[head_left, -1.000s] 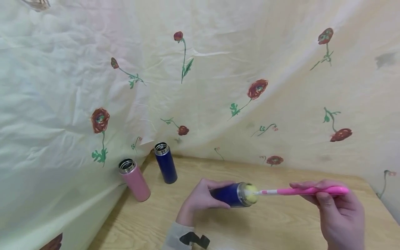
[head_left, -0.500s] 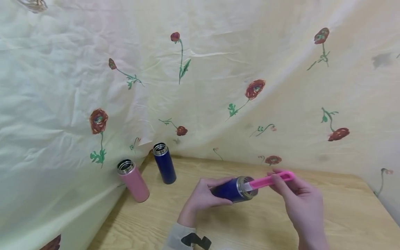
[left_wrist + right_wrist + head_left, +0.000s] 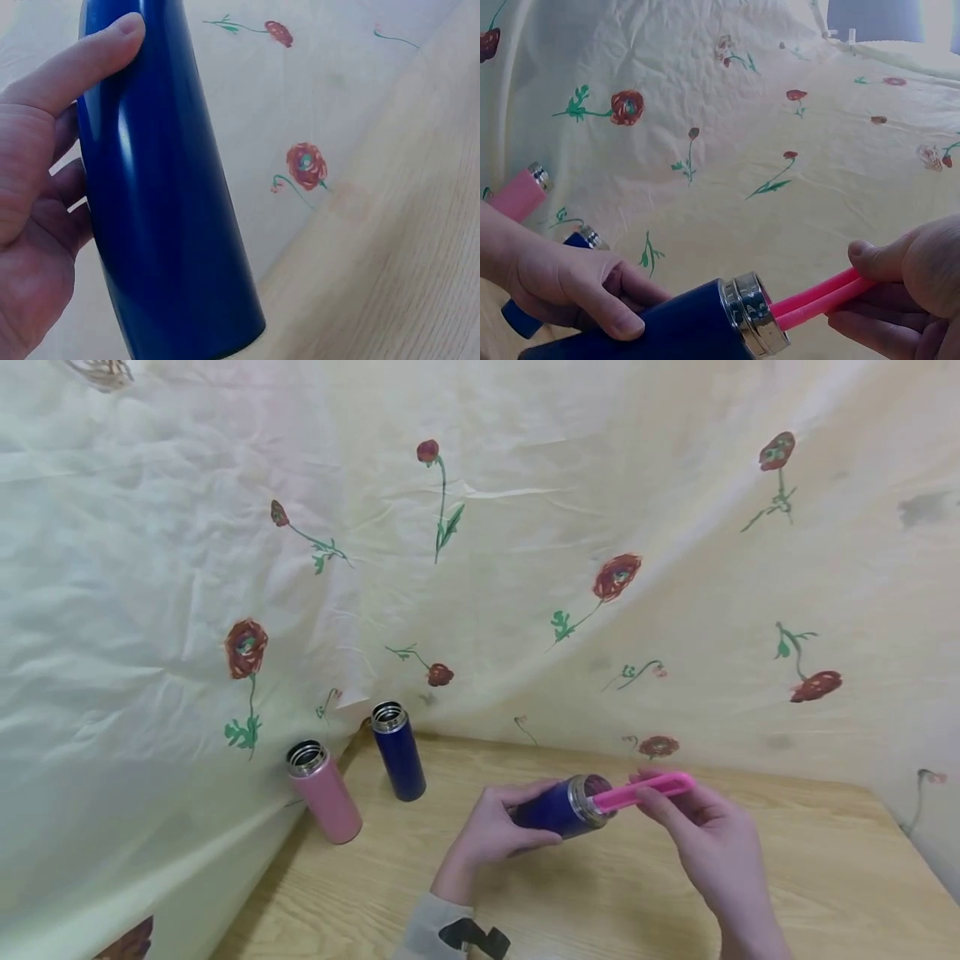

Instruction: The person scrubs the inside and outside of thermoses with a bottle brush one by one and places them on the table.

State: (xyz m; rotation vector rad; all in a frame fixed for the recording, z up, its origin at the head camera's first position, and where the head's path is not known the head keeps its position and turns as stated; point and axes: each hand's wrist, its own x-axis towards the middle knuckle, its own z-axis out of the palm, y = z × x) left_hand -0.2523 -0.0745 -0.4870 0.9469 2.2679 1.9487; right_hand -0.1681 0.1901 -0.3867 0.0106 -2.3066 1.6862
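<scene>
My left hand (image 3: 498, 832) grips a dark blue thermos bottle (image 3: 553, 811) round its body, tilted with its open metal mouth toward the right. In the left wrist view the thumb lies across the glossy blue side of the bottle (image 3: 157, 195). My right hand (image 3: 712, 843) pinches the looped pink handle of a bottle brush (image 3: 645, 792) between thumb and fingers. The brush runs into the bottle's mouth, its yellow sponge head hidden inside. The right wrist view shows the pink handle (image 3: 817, 298) entering past the steel threaded neck (image 3: 756, 311).
A pink bottle (image 3: 327, 797) and a second dark blue bottle (image 3: 401, 756), both lidless, stand upright at the left of the wooden table (image 3: 750, 877). A cream cloth with red flowers (image 3: 510, 610) hangs behind and along the left side.
The right hand has moved left, pushing the brush from the bottle's mouth deep inside, so the yellow sponge has gone from sight. The bottle's mouth end has risen slightly.
</scene>
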